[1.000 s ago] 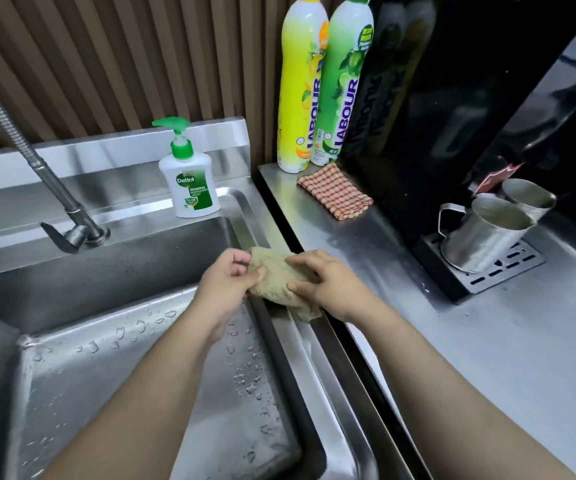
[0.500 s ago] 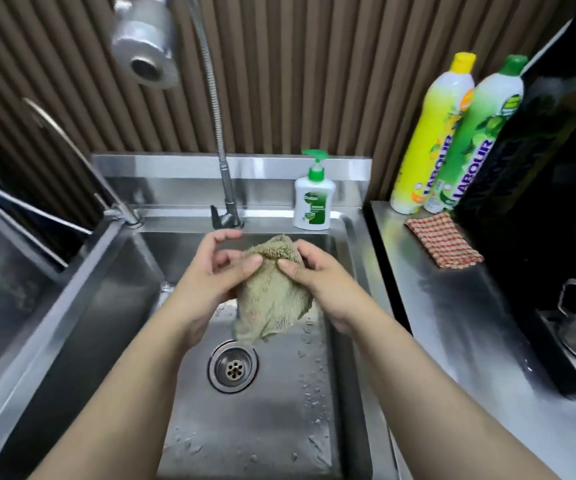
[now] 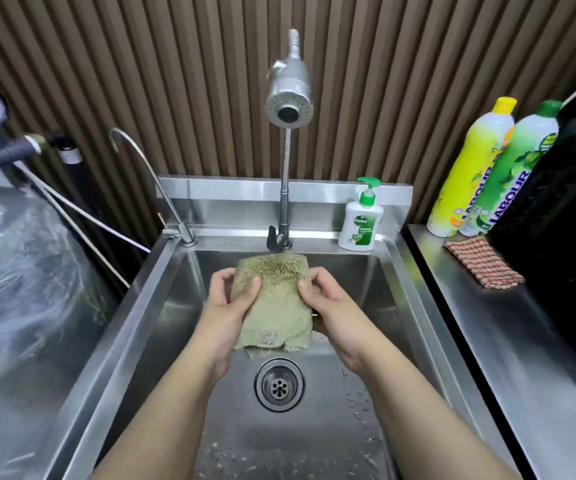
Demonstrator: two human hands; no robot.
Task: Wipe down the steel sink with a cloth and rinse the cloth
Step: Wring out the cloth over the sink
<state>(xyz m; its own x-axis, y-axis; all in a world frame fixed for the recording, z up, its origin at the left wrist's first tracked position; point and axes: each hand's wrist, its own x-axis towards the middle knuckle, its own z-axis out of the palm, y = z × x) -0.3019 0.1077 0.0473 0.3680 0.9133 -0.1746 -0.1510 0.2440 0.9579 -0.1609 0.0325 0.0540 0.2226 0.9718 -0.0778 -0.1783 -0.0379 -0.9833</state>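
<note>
A green-beige fluffy cloth (image 3: 274, 299) hangs spread over the middle of the steel sink (image 3: 162, 299), above the round drain (image 3: 279, 384). My left hand (image 3: 229, 303) grips its left edge and my right hand (image 3: 328, 306) grips its right edge, thumbs on the front. The tap's spray head (image 3: 289, 98) on a flexible hose points down over the cloth; I see no water stream. The lower sink floor shows water drops.
A Dettol soap pump (image 3: 361, 221) stands on the sink's back rim. A thin curved second faucet (image 3: 141, 174) rises at the back left. On the right counter (image 3: 522, 341) lie a red checkered cloth (image 3: 484, 268) and two tall dish-soap bottles (image 3: 487, 178). Plastic-wrapped items sit left.
The cloth went from the sink's right rim to the middle of the basin, and both hands have now spread it flat under the spray head. The view swung left to centre on the sink.
</note>
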